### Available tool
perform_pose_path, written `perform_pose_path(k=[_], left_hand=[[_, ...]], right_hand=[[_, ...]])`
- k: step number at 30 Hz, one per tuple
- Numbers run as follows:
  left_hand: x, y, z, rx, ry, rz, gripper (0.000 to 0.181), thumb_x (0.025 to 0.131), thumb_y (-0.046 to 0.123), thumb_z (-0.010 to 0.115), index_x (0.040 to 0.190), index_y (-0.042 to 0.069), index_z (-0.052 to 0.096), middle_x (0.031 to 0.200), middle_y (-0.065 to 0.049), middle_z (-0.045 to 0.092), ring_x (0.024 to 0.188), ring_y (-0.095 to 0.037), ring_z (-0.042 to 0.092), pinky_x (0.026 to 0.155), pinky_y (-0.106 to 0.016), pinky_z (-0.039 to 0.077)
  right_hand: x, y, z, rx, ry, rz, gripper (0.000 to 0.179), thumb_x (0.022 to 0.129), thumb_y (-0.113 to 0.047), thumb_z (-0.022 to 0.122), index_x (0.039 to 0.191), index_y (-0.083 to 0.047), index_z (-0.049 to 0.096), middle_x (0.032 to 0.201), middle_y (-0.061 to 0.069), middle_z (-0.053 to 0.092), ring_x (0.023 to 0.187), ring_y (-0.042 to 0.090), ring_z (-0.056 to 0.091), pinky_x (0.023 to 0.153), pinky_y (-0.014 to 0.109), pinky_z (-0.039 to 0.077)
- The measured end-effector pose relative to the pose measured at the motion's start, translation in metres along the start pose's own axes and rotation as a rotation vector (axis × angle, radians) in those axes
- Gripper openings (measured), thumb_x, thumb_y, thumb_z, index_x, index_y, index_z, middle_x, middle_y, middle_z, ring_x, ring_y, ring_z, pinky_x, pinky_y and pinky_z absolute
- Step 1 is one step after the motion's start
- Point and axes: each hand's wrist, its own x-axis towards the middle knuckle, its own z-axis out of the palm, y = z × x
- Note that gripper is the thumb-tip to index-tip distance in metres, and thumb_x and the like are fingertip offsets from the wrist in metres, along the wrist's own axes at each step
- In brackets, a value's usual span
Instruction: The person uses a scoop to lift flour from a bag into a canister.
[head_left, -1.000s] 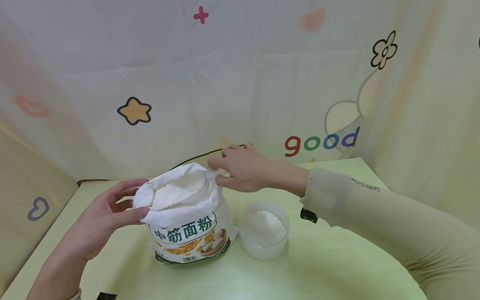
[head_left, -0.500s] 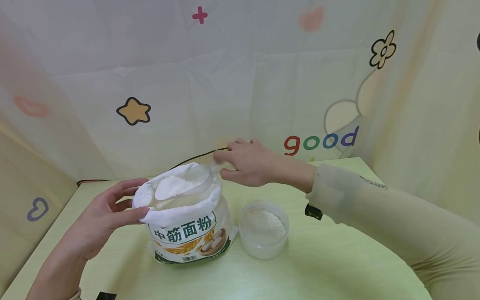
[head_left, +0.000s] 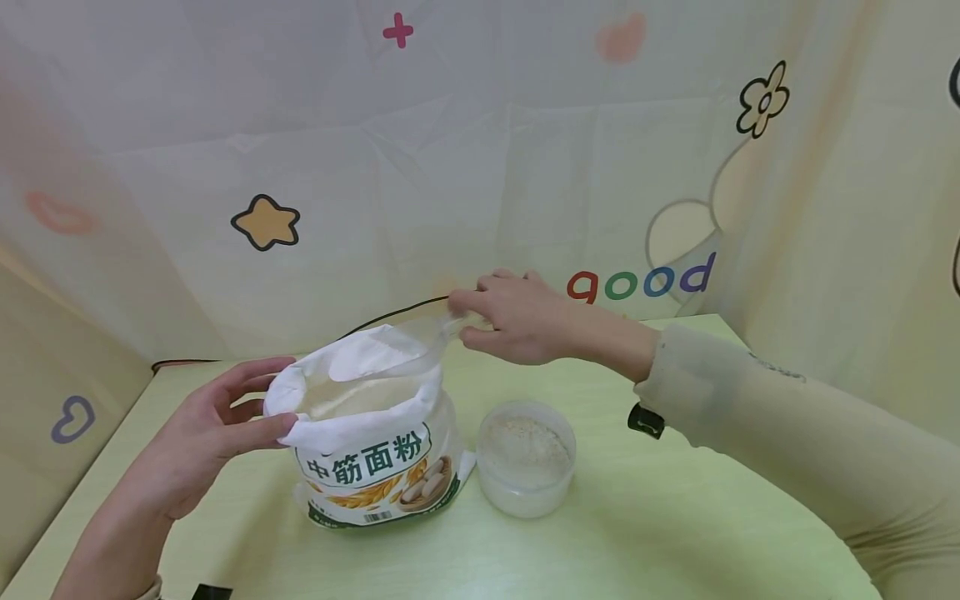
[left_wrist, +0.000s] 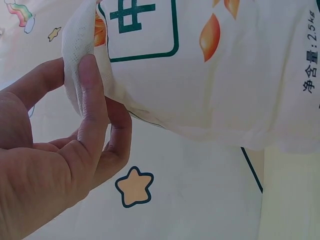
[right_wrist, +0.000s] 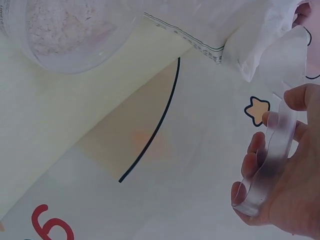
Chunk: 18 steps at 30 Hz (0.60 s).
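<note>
A white bag of flour (head_left: 378,429) with green lettering stands with its top rolled down, pale flour visible inside. My left hand (head_left: 213,425) grips its rolled rim on the left side, thumb and fingers on either side of the fold, as the left wrist view (left_wrist: 80,135) also shows. Over the right part of the bag's mouth, my right hand (head_left: 517,317) holds a clear plastic scoop by its handle (right_wrist: 280,135), fingers wrapped round it. The scoop's bowl (right_wrist: 282,62) carries a heap of white flour and is tilted toward the bag's left.
Right of the bag stands a round clear tub (head_left: 525,502) with flour in it, close to the bag's lower corner. Both sit on a light green table (head_left: 637,542). A printed curtain (head_left: 450,183) hangs behind the table, with a dark curved line low on it.
My right hand has moved up and to the right, drawing the flour-laden scoop up from deep in the bag toward its rim. The left hand has kept its grip in place.
</note>
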Motion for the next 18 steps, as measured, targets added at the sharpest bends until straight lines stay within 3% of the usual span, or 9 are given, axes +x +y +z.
perform_pose_path(k=[18], left_hand=[[0.0, 0.0, 0.0, 0.004, -0.002, -0.006, 0.06, 0.096, 0.005, 0.072, 0.15, 0.01, 0.047, 0.139, -0.015, 0.042, 0.103, -0.023, 0.068, 0.084, -0.035, 0.06]], right_hand=[[-0.023, 0.021, -0.006, 0.033, 0.027, 0.032, 0.037, 0.103, -0.034, 0.049, 0.135, -0.019, 0.059, 0.108, 0.005, 0.061, 0.098, 0.024, 0.054, 0.081, 0.043, 0.042]])
